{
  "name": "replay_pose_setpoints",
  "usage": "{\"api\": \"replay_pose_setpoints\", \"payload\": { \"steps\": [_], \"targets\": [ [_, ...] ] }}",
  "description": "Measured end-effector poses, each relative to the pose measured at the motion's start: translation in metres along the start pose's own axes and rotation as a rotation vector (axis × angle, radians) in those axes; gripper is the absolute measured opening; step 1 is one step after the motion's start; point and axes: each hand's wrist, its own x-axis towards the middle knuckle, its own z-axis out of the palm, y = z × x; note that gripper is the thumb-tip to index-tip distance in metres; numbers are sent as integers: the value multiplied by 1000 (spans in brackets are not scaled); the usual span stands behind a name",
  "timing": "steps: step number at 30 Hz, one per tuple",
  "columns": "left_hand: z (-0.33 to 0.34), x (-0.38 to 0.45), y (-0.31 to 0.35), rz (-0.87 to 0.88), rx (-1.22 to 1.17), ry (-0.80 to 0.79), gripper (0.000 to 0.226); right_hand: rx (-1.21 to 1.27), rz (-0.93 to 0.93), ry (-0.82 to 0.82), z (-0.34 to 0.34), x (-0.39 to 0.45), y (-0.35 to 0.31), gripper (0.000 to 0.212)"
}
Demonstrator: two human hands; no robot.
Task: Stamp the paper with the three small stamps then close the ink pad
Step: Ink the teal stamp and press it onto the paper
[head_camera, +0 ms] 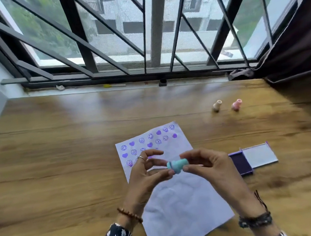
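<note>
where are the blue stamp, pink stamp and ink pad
blue stamp [178,165]: head view, on its body between both hands
pink stamp [236,104]: head view, on its body
ink pad [240,164]: head view, on the dark ink surface

Teal stamp [178,166], purple-printed paper [183,204]

The paper [182,198] lies flat on the table [46,164], and serves as the landmark. Above its middle, both hands hold one stamp [177,166] on its side: the left hand [147,177] to its left, the right hand [210,168] to its right. Just right of the paper lies the open ink pad [252,159]. Beyond the paper's far right corner stand two more stamps [217,105], side by side. The window [137,29] runs behind everything.
</note>
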Motion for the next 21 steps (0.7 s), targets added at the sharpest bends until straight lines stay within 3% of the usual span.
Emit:
{"api": "replay_pose_setpoints", "payload": {
  "steps": [6,12,17,21],
  "targets": [
    [26,-1,-12,17,49,21,41,-41,-7,15,-32,-10,7,22],
    [63,9,-40,-11,425,-107,30,-377,148,228,-82,-16,45,19],
    [94,27,-56,-99,532,-229,66,-752,130,199,-101,-18,55,18],
    [107,38,-61,-125,548,-278,76,-886,30,207,-99,-14,40,20]
  ]
}}
